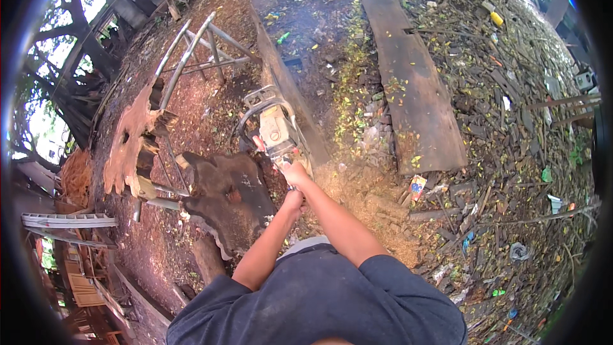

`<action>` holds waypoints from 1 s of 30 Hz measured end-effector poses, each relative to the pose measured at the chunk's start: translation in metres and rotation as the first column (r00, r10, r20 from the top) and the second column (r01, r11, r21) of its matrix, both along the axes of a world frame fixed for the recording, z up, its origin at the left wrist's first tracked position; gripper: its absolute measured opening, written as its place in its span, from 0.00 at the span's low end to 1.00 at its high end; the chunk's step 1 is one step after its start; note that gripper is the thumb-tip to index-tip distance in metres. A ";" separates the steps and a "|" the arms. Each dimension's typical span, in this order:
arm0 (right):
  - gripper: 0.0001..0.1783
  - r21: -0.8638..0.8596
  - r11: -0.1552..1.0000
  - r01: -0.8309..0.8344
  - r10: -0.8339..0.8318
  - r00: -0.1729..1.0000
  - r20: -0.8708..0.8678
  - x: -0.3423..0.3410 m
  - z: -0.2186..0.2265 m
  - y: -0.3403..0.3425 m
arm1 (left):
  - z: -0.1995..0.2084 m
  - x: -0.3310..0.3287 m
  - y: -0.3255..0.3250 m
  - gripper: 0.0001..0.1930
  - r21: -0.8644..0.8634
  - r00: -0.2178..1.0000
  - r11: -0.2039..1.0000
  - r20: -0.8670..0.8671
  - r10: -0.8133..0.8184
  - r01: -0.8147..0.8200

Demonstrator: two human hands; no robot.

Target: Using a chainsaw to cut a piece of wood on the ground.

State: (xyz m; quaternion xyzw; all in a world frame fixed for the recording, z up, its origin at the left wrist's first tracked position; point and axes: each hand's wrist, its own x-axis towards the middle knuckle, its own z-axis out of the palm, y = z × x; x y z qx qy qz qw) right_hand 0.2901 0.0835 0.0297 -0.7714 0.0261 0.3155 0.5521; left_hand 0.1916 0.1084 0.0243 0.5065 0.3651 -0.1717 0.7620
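A chainsaw [276,129] with a pale body, some red-orange parts and a dark curved handle lies in front of me, beside the near end of a long board [294,102]. My right hand [294,173] is closed at the chainsaw's near end, its fingers mostly turned away from view. Just below it, my left hand [294,200] is also closed, close under the right wrist. A small dark bit shows between the two hands, too small to name. What either hand grips is hidden.
A dark, irregular wood slab [233,195] lies left of the chainsaw. Beyond it stand a reddish jagged wood piece [131,134] and a pole frame [191,51]. A wide plank [418,96] lies to the right. Sawdust [367,207] and litter cover the ground.
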 end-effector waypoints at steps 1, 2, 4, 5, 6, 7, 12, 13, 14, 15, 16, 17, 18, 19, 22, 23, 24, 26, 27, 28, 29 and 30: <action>0.27 0.000 1.000 -0.003 0.003 1.000 0.008 0.000 0.000 0.000 | -0.001 -0.002 -0.001 0.09 0.028 1.000 1.000 -0.011 0.007 -0.007; 0.27 0.012 1.000 -0.008 0.008 1.000 -0.001 -0.001 -0.001 -0.001 | -0.001 -0.003 -0.002 0.09 0.028 1.000 1.000 -0.003 0.010 -0.009; 0.27 0.022 1.000 -0.013 0.014 1.000 -0.005 -0.005 -0.002 -0.005 | -0.003 -0.005 -0.006 0.09 0.048 1.000 0.999 -0.030 -0.001 0.003; 0.27 0.020 1.000 -0.010 0.010 1.000 -0.024 -0.008 -0.002 -0.008 | -0.004 -0.007 -0.008 0.09 0.046 1.000 0.999 -0.025 -0.001 0.003; 0.27 0.019 1.000 -0.005 0.006 0.999 -0.044 -0.010 -0.003 -0.011 | -0.005 -0.010 -0.011 0.09 0.038 1.000 0.999 -0.031 -0.002 0.003; 0.27 0.019 1.000 -0.007 0.008 0.999 -0.040 -0.013 -0.004 -0.012 | -0.005 -0.014 -0.012 0.09 0.032 0.999 0.999 -0.037 0.001 0.000; 0.27 0.047 0.999 0.008 -0.006 0.999 -0.045 -0.022 -0.002 -0.023 | -0.005 -0.021 -0.023 0.10 0.009 0.999 1.000 -0.035 0.013 -0.013; 0.27 0.056 0.998 0.009 -0.006 0.999 -0.043 -0.024 -0.001 -0.024 | -0.005 -0.022 -0.023 0.10 0.007 0.999 1.000 -0.035 0.010 -0.010; 0.27 0.058 0.998 0.007 -0.005 0.999 -0.043 -0.026 0.001 -0.026 | -0.006 -0.024 -0.024 0.10 0.008 0.999 1.000 -0.034 0.012 -0.012; 0.27 0.049 0.999 0.000 0.002 0.999 -0.041 -0.028 0.002 -0.027 | -0.006 -0.026 -0.025 0.10 0.004 0.999 1.000 -0.031 0.011 -0.011; 0.27 0.041 0.999 -0.008 0.009 0.999 -0.037 -0.030 0.001 -0.028 | -0.006 -0.028 -0.026 0.10 0.001 1.000 1.000 -0.026 0.010 -0.010; 0.27 0.042 0.999 -0.012 0.013 0.999 -0.035 -0.032 0.001 -0.028 | -0.006 -0.031 -0.027 0.10 0.002 1.000 1.000 -0.024 0.014 -0.014; 0.27 0.037 0.999 -0.006 0.006 1.000 -0.016 -0.035 0.000 -0.028 | -0.007 -0.033 -0.027 0.09 0.015 1.000 1.000 -0.025 0.017 -0.016; 0.27 0.032 0.999 0.008 -0.009 1.000 0.003 -0.035 -0.004 -0.030 | -0.005 -0.034 -0.031 0.09 0.028 1.000 1.000 -0.027 0.010 -0.010; 0.27 0.022 1.000 0.005 -0.005 1.000 -0.020 -0.038 -0.013 -0.033 | -0.001 -0.040 -0.038 0.09 0.004 1.000 1.000 -0.019 0.008 -0.008; 0.27 0.021 1.000 0.001 0.000 1.000 -0.023 -0.041 -0.014 -0.033 | 0.001 -0.042 -0.040 0.09 0.003 1.000 1.000 -0.022 0.012 -0.012; 0.27 0.025 1.000 -0.004 0.004 1.000 -0.013 -0.042 -0.015 -0.034 | 0.001 -0.043 -0.041 0.08 0.001 1.000 1.000 -0.020 0.022 -0.022; 0.27 0.027 1.000 -0.008 0.008 1.000 -0.017 -0.049 -0.018 -0.037 | -0.003 -0.051 -0.043 0.08 -0.003 0.999 1.000 -0.032 0.031 -0.031; 0.26 0.043 0.999 0.011 -0.012 1.000 0.012 -0.050 -0.018 -0.037 | -0.005 -0.051 -0.043 0.08 0.007 1.000 1.000 -0.025 0.014 -0.014; 0.26 0.061 0.998 0.025 -0.027 0.999 0.046 -0.048 -0.016 -0.037 | -0.005 -0.049 -0.041 0.08 0.017 1.000 1.000 -0.013 0.002 -0.002; 0.26 0.060 0.998 0.020 -0.022 0.999 0.042 -0.048 -0.013 -0.037 | -0.005 -0.049 -0.041 0.08 0.017 1.000 1.000 -0.017 0.007 -0.007; 0.26 0.075 0.997 0.014 -0.018 0.999 0.042 -0.048 -0.011 -0.038 | -0.005 -0.049 -0.041 0.08 0.026 1.000 1.000 -0.015 0.015 -0.015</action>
